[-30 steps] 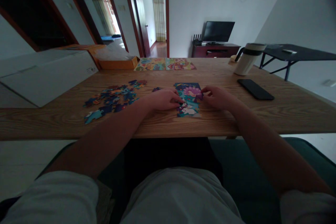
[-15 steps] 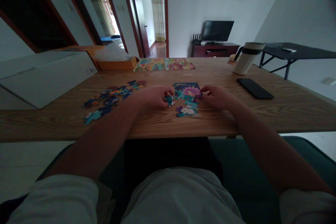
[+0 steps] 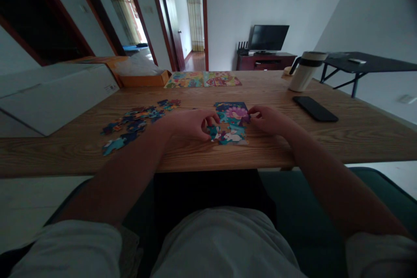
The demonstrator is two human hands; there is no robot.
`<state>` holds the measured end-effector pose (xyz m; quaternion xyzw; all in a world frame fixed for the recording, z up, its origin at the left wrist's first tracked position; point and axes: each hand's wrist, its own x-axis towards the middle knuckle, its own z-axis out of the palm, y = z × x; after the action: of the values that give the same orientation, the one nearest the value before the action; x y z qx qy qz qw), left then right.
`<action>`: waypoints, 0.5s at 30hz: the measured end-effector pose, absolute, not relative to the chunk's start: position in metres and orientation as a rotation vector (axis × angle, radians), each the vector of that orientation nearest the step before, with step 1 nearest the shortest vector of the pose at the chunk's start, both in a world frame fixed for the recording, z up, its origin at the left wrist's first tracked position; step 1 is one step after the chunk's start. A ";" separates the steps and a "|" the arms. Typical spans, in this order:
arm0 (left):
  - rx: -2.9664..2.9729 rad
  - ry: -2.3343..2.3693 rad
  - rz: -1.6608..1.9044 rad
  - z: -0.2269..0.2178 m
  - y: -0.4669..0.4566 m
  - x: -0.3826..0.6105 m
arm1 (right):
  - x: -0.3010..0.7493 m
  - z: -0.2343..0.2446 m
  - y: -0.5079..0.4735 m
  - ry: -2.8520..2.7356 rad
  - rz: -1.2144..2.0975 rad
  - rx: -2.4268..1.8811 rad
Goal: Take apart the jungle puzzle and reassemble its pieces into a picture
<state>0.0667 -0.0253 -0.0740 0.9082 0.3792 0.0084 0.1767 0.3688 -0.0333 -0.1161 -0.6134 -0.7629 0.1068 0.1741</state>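
A partly assembled colourful jigsaw puzzle lies on the wooden table in front of me. My left hand pinches a teal puzzle piece at the puzzle's lower left edge. My right hand rests at the puzzle's right edge, fingers curled with the fingertips pressing on it. A pile of loose puzzle pieces is spread to the left of my left hand.
Two finished puzzle boards lie at the table's far side. An orange box and a large white box stand at the left. A white mug and a black phone sit at the right.
My left hand pulled a teal piece away from the puzzle's left side, then brought it back down to the lower left edge. My right hand stayed put.
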 end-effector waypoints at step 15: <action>2.617 1.253 -0.085 -0.078 -0.010 0.051 | 0.369 -0.116 -0.033 -2.175 0.301 -1.729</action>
<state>0.0514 -0.0102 -0.0785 0.8952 0.4285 -0.0292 0.1190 0.3693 -0.0333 -0.1159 -0.6092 -0.7667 0.1059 0.1726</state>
